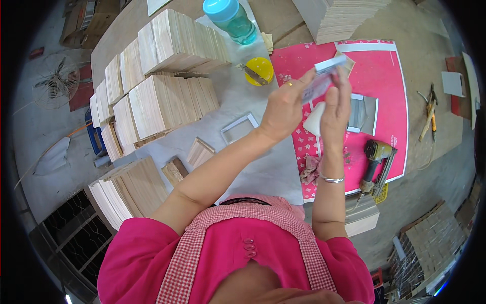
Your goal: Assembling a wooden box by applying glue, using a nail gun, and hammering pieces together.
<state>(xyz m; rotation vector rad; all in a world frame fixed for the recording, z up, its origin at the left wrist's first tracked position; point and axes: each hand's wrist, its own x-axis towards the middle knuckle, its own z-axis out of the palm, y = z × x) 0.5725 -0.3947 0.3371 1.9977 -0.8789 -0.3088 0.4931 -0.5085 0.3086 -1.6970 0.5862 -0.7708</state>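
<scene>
Above the pink mat (283, 55) I hold up a small white-edged frame (330, 64), tilted and blurred, with a pale panel in it. My left hand (285, 110) grips its left side, thumb and fingers pressed together. At its right side my right hand (334, 116) has its fingers closed on the edge. A rounded white object (314, 119) lies beside my right palm, partly hidden; its kind cannot be made out. Farther right, another silver-white frame (362, 114) rests on the mat. An empty rectangular frame (239, 128) lies below my left forearm's far side.
Stacked pale wooden boards (177, 101) fill the left. A teal bottle (230, 23) and a yellow round lid (258, 71) with a blade across it stand at the back. A nail gun (377, 164) lies right, near pliers (431, 101); a crumpled cloth (310, 171) lies near me.
</scene>
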